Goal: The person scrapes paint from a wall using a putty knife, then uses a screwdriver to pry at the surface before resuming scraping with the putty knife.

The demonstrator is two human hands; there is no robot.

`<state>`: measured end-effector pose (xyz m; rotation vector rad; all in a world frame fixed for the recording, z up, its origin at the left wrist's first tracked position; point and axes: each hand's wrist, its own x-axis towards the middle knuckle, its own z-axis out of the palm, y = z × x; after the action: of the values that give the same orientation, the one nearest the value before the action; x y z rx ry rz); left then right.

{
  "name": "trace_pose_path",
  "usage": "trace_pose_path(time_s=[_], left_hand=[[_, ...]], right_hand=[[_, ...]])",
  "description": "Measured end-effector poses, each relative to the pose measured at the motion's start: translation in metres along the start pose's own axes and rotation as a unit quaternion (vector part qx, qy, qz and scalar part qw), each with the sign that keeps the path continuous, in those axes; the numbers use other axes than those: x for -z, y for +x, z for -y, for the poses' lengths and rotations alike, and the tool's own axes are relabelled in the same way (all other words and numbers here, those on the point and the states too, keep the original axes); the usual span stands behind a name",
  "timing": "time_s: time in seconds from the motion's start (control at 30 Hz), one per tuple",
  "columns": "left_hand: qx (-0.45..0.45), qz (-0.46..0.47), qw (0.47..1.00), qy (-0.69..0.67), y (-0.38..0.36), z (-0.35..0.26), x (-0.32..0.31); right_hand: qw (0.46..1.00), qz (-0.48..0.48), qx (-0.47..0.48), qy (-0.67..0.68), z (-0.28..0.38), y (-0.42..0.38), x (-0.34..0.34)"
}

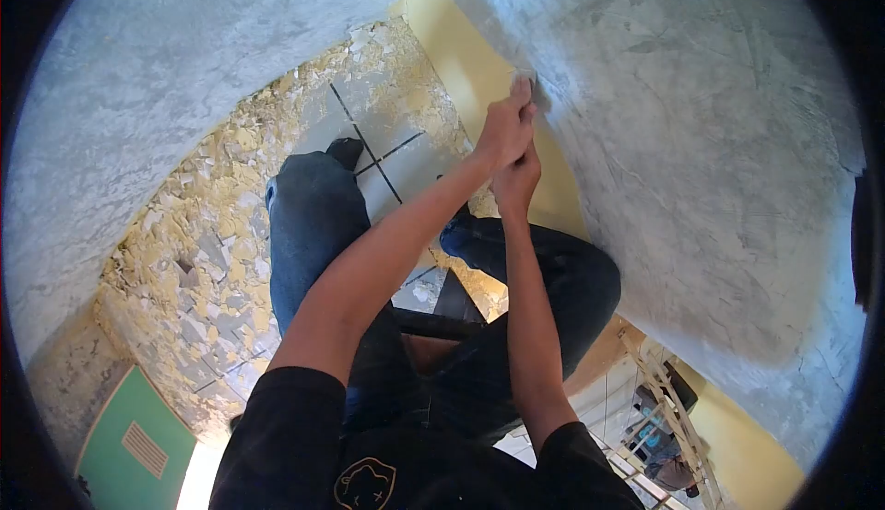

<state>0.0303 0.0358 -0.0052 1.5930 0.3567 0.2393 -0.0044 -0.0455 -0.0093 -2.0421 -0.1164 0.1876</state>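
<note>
My left hand (505,130) is closed round a scraper-like tool, its thumb and fingers reaching to the wall. Just below it, my right hand (518,181) is wrapped round the same tool's lower end. Most of the tool is hidden by my fingers; only a thin dark edge (532,88) shows at the wall. It meets the boundary between a yellow painted strip (470,45) and the bare grey wall (682,151).
Yellow and white paint flakes (203,289) cover much of the tiled floor (369,146). My bent legs (318,224) frame a low seat under me. A green panel (134,441) stands lower left; a wooden ladder-like frame (678,418) and clutter lie lower right.
</note>
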Motion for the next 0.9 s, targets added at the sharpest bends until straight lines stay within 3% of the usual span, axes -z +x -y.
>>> trace_pose_path(time_s=[0.07, 0.1, 0.13, 0.17, 0.2, 0.23, 0.3, 0.33, 0.4, 0.43, 0.5, 0.53, 0.6, 0.73, 0.83, 0.87, 0.9], left_hand=[[-0.254, -0.134, 0.957, 0.045, -0.004, 0.029, -0.021], [-0.26, -0.139, 0.954, 0.043, 0.006, 0.021, -0.013], [-0.163, -0.08, 0.982, 0.054, 0.015, 0.013, 0.002], [-0.058, -0.012, 0.996, 0.066, 0.016, 0.011, 0.01], [-0.052, -0.025, 0.997, 0.052, 0.015, 0.016, 0.005], [-0.046, -0.021, 0.997, 0.054, 0.007, 0.015, 0.003], [-0.036, -0.053, 0.997, 0.039, 0.007, 0.006, 0.003], [-0.034, -0.054, 0.997, 0.036, 0.003, 0.016, -0.004], [-0.226, -0.126, 0.963, 0.077, 0.002, 0.022, -0.01], [-0.229, -0.129, 0.962, 0.077, 0.011, 0.02, -0.007], [-0.044, -0.053, 0.996, 0.056, 0.015, 0.02, 0.002], [-0.033, -0.043, 0.997, 0.058, 0.005, 0.021, -0.001], [-0.041, -0.093, 0.994, 0.029, 0.006, 0.012, -0.004], [-0.015, -0.006, 0.999, 0.037, -0.001, -0.004, 0.004], [0.087, -0.073, 0.993, 0.024, 0.018, 0.009, 0.016], [0.008, -0.149, 0.989, 0.013, 0.016, 0.016, 0.008], [0.012, -0.154, 0.988, 0.018, 0.011, 0.021, 0.01]], right_hand=[[0.981, -0.051, -0.173, 0.072, 0.018, -0.017, 0.006], [0.982, -0.05, -0.164, 0.072, 0.004, 0.001, -0.002], [0.994, -0.103, 0.026, 0.012, -0.028, 0.025, -0.017], [0.965, -0.154, 0.206, -0.049, -0.054, 0.032, -0.026], [0.989, -0.098, 0.101, -0.037, -0.065, 0.022, -0.029], [0.99, -0.098, 0.092, -0.037, -0.05, 0.011, -0.024], [0.997, -0.009, -0.059, 0.055, -0.017, 0.009, -0.011], [0.997, -0.008, -0.06, 0.051, -0.018, 0.002, -0.006], [0.992, -0.033, -0.079, 0.088, -0.019, -0.002, -0.004], [0.993, -0.031, -0.074, 0.089, -0.02, 0.008, -0.009], [0.999, -0.045, 0.003, 0.015, -0.029, 0.014, -0.022], [0.999, -0.048, -0.011, 0.014, -0.027, 0.005, -0.018], [0.993, 0.048, -0.111, 0.015, -0.013, 0.011, -0.004], [0.993, -0.033, -0.06, 0.092, -0.023, 0.007, -0.005], [0.998, 0.024, -0.048, -0.013, -0.029, 0.038, -0.02], [1.0, 0.006, 0.024, -0.009, -0.028, 0.045, -0.026], [0.995, -0.01, 0.099, -0.005, -0.023, 0.049, -0.032]])
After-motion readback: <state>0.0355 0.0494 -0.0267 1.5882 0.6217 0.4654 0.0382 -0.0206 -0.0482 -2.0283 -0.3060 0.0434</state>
